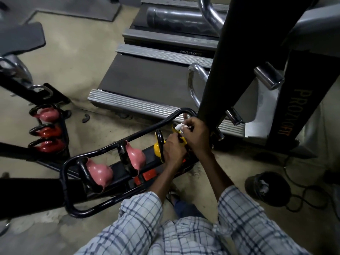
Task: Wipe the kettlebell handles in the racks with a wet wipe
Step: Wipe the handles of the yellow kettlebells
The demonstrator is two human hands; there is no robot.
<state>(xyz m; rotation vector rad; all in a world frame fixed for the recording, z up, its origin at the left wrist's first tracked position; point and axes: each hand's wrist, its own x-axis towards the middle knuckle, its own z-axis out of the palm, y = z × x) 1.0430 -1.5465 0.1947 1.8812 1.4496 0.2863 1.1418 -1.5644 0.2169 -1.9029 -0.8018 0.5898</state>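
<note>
At the left edge of the frame, a low rack [64, 126] on the floor holds three kettlebells [47, 131], one pink above two red. Lower centre, a black tubular rack [63, 181] carries two pink kettlebells [100, 173]. Next comes a yellow kettlebell [157, 151] with a black handle, standing free just left of the hands. Right of it, at the rack's far end, sits the end kettlebell [181, 140], also yellow and largely covered. The left grip [173, 149] is curled narrow over its handle from above. The right grip [196, 134] pinches a white wet wipe [178, 127] against the top of that same handle. Both forearms emerge from checked sleeves [139, 218]. Behind, at centre frame, lies a treadmill [147, 76]. Right of the hands rises a black machine upright [230, 61]. Lower right, a dark bin [253, 186] stands on the floor with paper inside.
</note>
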